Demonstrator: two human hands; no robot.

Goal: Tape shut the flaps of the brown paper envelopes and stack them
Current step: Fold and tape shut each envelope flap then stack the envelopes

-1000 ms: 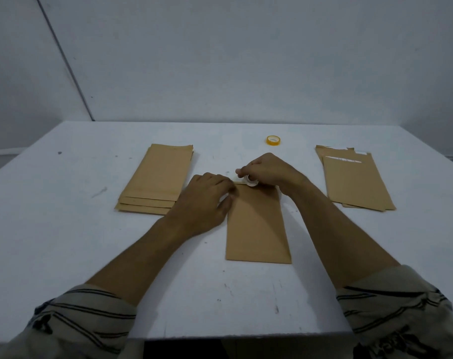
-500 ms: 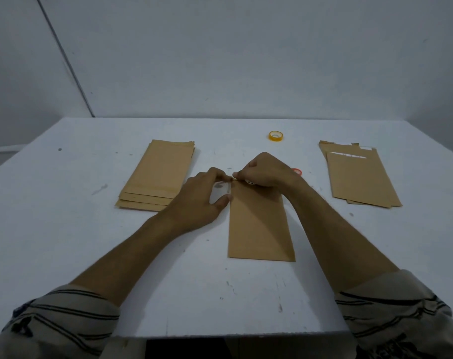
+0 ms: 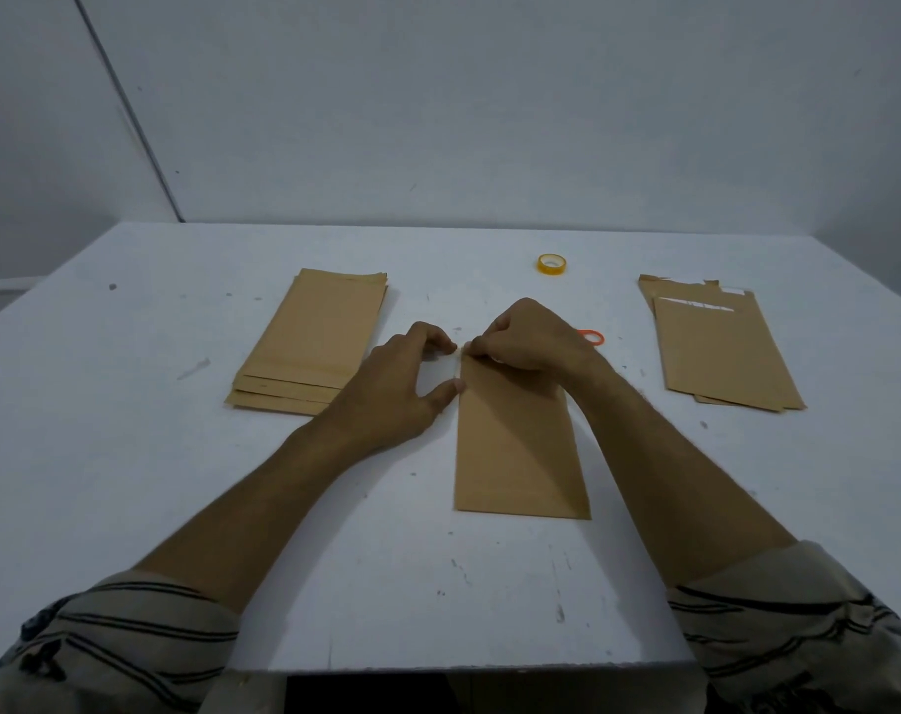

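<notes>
Desk (image 3: 129, 456): white top, scuffed, flecked with dark marks; grey wall beyond its far edge.
Middle envelope (image 3: 520, 445): brown paper, flat at the middle of the desk, long sides running from the near edge toward the far edge. Its far end lies under the hands.
Left hand (image 3: 407, 383): rests on the desk just beside the envelope's left edge, at the far end. Index finger and thumb spread in a hook. Thumb tip touches the envelope's left edge; index tip meets the other hand's fingertips. Whether it grasps anything, cannot tell.
Right hand (image 3: 533, 342): clenched over the envelope's far end, knuckles up, fingertips pressed down at the far left corner. Fingers curl round a small pale object (image 3: 495, 359); only a sliver shows.
Left stack (image 3: 314, 337): several brown envelopes toward the desk's left side, near ends slightly fanned. The left wrist crosses its near right corner in this view.
Right stack (image 3: 721, 353): brown envelopes toward the desk's right edge. Top one bears a pale strip across its far end; ragged flap ends show behind it.
Yellow tape roll (image 3: 551, 263): lies flat toward the far edge, beyond the right hand, apart from it.
Orange item (image 3: 591, 336): just right of the right hand, mostly hidden; kind unclear.
Sleeves (image 3: 144, 631): striped, pushed up the forearms, at the near edge.
</notes>
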